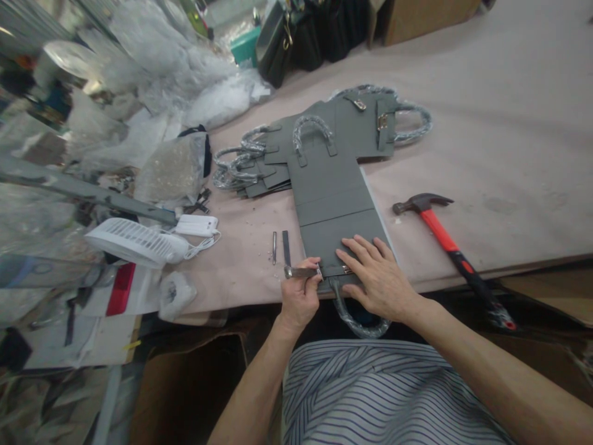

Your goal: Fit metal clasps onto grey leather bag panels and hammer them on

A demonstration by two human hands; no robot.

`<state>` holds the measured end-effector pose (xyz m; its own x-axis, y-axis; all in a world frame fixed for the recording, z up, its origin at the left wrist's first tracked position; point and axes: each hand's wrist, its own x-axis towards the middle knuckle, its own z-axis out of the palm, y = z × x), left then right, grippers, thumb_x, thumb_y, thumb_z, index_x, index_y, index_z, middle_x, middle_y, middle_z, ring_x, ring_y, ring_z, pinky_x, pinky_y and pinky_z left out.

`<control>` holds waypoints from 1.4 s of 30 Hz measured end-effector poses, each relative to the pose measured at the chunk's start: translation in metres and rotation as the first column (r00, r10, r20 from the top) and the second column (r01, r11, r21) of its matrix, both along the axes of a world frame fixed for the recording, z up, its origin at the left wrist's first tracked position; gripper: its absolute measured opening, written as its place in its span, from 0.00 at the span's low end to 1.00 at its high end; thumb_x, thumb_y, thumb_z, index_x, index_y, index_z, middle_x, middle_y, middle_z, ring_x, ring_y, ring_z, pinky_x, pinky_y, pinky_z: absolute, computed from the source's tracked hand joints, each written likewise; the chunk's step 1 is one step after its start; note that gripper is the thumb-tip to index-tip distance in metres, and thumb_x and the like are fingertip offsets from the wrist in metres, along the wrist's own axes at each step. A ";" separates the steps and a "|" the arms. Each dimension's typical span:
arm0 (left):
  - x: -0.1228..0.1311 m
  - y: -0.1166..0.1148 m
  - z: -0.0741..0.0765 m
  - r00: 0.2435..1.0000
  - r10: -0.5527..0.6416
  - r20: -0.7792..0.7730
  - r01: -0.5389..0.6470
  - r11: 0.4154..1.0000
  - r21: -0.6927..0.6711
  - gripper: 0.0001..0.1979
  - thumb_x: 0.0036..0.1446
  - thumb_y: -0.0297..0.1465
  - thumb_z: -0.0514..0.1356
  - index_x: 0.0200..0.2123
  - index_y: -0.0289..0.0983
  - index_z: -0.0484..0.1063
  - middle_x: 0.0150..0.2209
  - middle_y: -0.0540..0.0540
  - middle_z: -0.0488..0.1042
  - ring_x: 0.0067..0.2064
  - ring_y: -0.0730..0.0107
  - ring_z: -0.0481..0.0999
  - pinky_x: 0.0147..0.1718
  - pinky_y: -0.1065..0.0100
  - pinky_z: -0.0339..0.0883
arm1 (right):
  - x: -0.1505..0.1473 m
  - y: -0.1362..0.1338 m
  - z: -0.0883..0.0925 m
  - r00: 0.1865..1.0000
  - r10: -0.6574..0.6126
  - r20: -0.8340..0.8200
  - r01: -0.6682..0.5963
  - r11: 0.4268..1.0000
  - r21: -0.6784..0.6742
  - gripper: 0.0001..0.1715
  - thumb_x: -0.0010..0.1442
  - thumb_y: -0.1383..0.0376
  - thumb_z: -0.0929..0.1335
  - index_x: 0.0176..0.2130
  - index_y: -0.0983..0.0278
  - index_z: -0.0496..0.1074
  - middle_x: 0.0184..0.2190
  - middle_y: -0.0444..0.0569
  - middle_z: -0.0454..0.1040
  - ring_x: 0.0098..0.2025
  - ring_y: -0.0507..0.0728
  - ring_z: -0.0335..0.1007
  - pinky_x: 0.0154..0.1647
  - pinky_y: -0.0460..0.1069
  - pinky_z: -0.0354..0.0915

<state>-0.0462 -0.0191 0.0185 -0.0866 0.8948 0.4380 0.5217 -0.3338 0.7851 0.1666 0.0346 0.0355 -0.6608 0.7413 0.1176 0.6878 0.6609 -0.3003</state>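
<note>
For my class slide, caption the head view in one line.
Left hand pinches a metal piece by a grey panel; right hand rests on the panel, hammer to its right.

From afar I read the grey panel as smooth and matt, leather-like, its near handle sheathed in crinkled, glossy clear plastic. The small bar gleams like polished metal, though blur leaves me unsure. Hammer has a dull metal head and smooth red-and-black grip; matt cardboard box, creased shiny plastic bags, rumpled cloth garment.
</note>
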 end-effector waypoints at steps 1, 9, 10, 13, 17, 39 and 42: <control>0.001 0.000 0.001 1.000 -0.001 -0.020 0.001 1.000 0.006 0.05 0.65 0.26 0.58 0.43 0.38 0.71 0.46 0.40 0.80 0.50 0.63 0.81 0.52 0.60 0.75 | 0.000 0.000 0.000 1.000 0.001 -0.004 -0.001 1.000 0.002 0.37 0.63 0.56 0.68 0.66 0.65 0.63 0.70 0.58 0.57 0.71 0.70 0.47 0.70 0.68 0.44; -0.003 0.003 0.007 0.995 -0.077 -0.066 0.076 0.997 -0.013 0.06 0.65 0.26 0.57 0.45 0.38 0.71 0.47 0.40 0.80 0.51 0.63 0.81 0.52 0.60 0.76 | 0.000 0.000 0.003 1.000 0.000 -0.010 0.000 1.000 -0.009 0.36 0.63 0.57 0.68 0.66 0.66 0.63 0.70 0.60 0.57 0.71 0.71 0.48 0.69 0.69 0.46; -0.004 0.003 0.007 0.995 -0.081 -0.056 0.080 0.997 -0.017 0.06 0.65 0.26 0.57 0.45 0.38 0.71 0.47 0.41 0.80 0.51 0.63 0.81 0.51 0.60 0.76 | 0.000 0.000 0.003 1.000 0.001 -0.014 -0.001 1.000 -0.007 0.36 0.63 0.58 0.68 0.66 0.66 0.63 0.70 0.60 0.57 0.71 0.71 0.48 0.69 0.69 0.46; -0.007 0.004 0.006 0.995 -0.092 -0.032 0.091 0.995 -0.030 0.06 0.65 0.27 0.57 0.44 0.39 0.71 0.47 0.41 0.80 0.51 0.63 0.81 0.52 0.60 0.75 | 0.000 0.000 0.001 1.000 0.001 -0.017 -0.001 1.000 -0.001 0.36 0.63 0.58 0.68 0.66 0.65 0.63 0.70 0.59 0.57 0.71 0.71 0.47 0.70 0.69 0.45; -0.007 0.004 0.006 0.995 -0.097 -0.033 0.095 0.995 -0.039 0.06 0.65 0.27 0.57 0.44 0.38 0.71 0.47 0.41 0.80 0.50 0.62 0.81 0.52 0.59 0.75 | 0.001 -0.001 0.000 1.000 0.002 -0.016 -0.002 1.000 -0.004 0.37 0.63 0.57 0.69 0.66 0.66 0.63 0.70 0.59 0.56 0.71 0.70 0.47 0.70 0.68 0.44; 0.007 0.002 0.005 0.992 0.040 -0.118 -0.041 0.999 -0.007 0.06 0.65 0.27 0.57 0.43 0.37 0.72 0.44 0.40 0.81 0.48 0.61 0.82 0.49 0.59 0.77 | 0.000 -0.001 0.001 0.999 -0.011 -0.040 0.010 1.000 -0.007 0.36 0.62 0.59 0.69 0.65 0.66 0.64 0.69 0.59 0.59 0.71 0.70 0.49 0.70 0.68 0.47; 0.001 0.004 0.006 0.991 -0.035 -0.127 0.035 0.999 -0.001 0.07 0.64 0.26 0.57 0.44 0.37 0.71 0.45 0.40 0.81 0.49 0.62 0.82 0.50 0.60 0.77 | -0.001 -0.001 0.001 0.999 -0.010 -0.040 0.010 1.000 -0.001 0.35 0.62 0.59 0.69 0.65 0.65 0.64 0.69 0.58 0.59 0.71 0.70 0.49 0.70 0.68 0.46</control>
<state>-0.0450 -0.0153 0.0248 0.0010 0.8959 0.4443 0.6056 -0.3541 0.7126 0.1660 0.0336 0.0361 -0.6480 0.7480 0.1434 0.6820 0.6537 -0.3278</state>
